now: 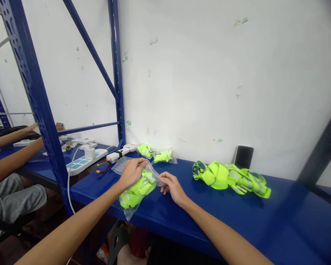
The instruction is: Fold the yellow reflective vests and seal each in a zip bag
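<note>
Lying under left hand (pixel 131 173), bagged vest (pixel 136 193)

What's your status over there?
Left hand gripping clear plastic bag. Right hand at its edge. Loose hi-vis vest further right on shelf.

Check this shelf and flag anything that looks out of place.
A neon-yellow reflective vest lies loose and tangled on the blue steel shelf, unlike the one in the clear plastic bag under the left hand. Loose red-and-black wires also trail beside the power strip.
</note>
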Tool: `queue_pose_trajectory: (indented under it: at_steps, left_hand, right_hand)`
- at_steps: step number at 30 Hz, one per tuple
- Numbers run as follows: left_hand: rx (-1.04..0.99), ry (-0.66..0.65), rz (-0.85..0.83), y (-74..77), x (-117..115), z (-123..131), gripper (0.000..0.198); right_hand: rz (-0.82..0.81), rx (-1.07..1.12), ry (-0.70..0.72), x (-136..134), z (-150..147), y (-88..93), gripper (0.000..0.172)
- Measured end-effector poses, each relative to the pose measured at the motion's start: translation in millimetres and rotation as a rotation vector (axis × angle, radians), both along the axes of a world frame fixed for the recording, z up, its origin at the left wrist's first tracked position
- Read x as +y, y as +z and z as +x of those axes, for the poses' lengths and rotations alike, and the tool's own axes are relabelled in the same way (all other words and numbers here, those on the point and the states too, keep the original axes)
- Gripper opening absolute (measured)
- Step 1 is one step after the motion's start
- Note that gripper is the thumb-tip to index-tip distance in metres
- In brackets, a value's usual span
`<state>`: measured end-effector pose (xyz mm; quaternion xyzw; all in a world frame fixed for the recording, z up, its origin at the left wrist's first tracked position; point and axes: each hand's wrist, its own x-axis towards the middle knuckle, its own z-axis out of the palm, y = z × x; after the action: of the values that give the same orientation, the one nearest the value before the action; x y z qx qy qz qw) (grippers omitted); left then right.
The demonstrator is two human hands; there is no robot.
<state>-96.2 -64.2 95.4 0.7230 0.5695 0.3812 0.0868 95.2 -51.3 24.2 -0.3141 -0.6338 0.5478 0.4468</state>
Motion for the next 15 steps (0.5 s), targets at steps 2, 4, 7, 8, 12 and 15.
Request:
queue_pose_trajectory:
  at_steps: [2, 4, 7, 8, 12, 15]
  left_hand:
    - [0.027, 0.016, 0.02, 1.1, 0.4, -4.1, 0.036]
    - [0.042, 0.02, 0.031, 1.1, 0.2, -6.1, 0.035]
    - [0.04, 0.03, 0.039, -0.3, 0.1, -6.6, 0.035]
    - [0.037, 0.035, 0.042, -0.9, 0.1, -6.4, 0.036]
    - [0.015, 0.05, 0.085, -2.6, 0.0, -4.8, 0.036]
    - [0.005, 0.064, 0.113, -3.7, 0.5, -3.7, 0.035]
  right_hand:
    - [-0.028, -0.023, 0.036, 0.7, -0.3, -1.2, 0.026]
    - [-0.039, -0.034, 0.043, 1.4, -1.6, -2.8, 0.031]
    - [-0.047, 0.007, 0.019, 3.5, -4.3, -5.8, 0.036]
    - [-0.048, 0.028, 0.008, 4.5, -5.2, -6.8, 0.037]
    - [0.025, 0.04, -0.049, 8.5, -6.5, -10.1, 0.037]
    - [0.153, -0.047, -0.105, 8.6, -4.9, -9.2, 0.034]
